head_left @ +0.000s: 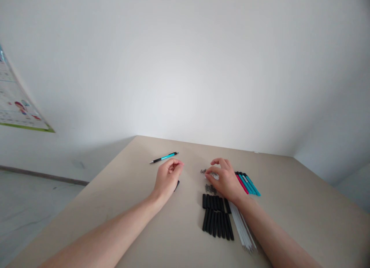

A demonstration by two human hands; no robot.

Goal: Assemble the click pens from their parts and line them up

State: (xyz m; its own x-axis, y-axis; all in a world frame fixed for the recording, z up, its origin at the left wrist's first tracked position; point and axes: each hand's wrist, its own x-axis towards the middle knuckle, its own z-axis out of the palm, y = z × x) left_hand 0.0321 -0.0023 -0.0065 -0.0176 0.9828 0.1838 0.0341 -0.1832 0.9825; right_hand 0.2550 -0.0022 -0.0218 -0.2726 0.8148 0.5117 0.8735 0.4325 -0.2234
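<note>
My left hand (167, 176) is closed over the middle of the table, thumb and fingertips together; whatever they hold does not show. From under its edge pokes a short black piece (177, 185), and I cannot tell whether it is held or lying there. My right hand (227, 181) reaches over small metal springs (211, 189) and a patch of tiny clear parts (214, 176), its thumb and forefinger pinched; anything between them is too small to name. Nearer to me lie two rows of black rubber grips (218, 223). Several thin white refills (242, 229) run beside my right wrist.
A finished-looking blue and black pen (164, 157) lies beyond my left hand. Right of my right hand are several turquoise pen barrels (251, 184) and a red one (243, 184). The beige table (138, 229) meets a white wall; a poster (17, 102) hangs at left.
</note>
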